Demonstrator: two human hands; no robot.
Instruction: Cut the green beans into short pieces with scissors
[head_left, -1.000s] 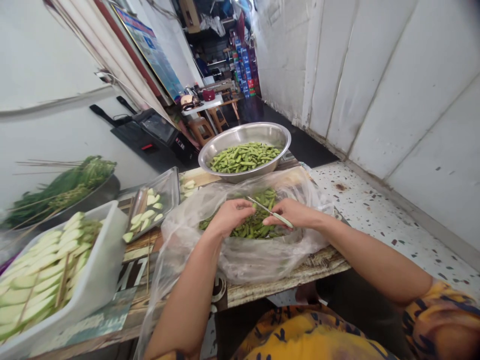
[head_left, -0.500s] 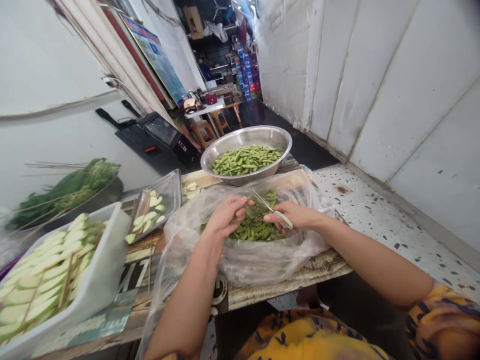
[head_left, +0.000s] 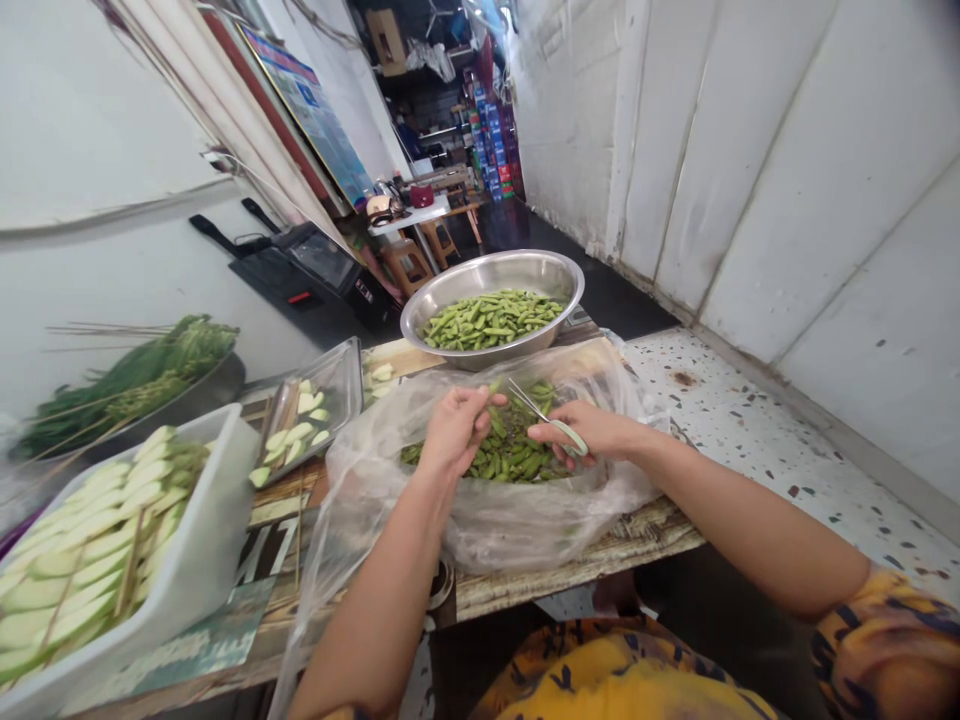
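Observation:
My right hand grips a pair of scissors with pale green handles, blades pointing up and left, slightly apart. Opposite it, my left hand is closed in a pinch. A small green edamame pod shows at its fingertips, just left of the blade tips. Both hands are over a clear plastic bag spread open on the table. Loose edamame pods lie inside it. Beyond the bag stands a steel basin holding many more pods.
To the left is a white tub of skewered pale green slices. A metal tray with slices and sticks sits behind it, beside a bowl of leafy greens. The wooden table ends close to my body. A white wall runs along the right.
My left hand has shifted slightly right, and a green pod now shows at its fingertips near the blades. My right hand and the scissors have barely moved.

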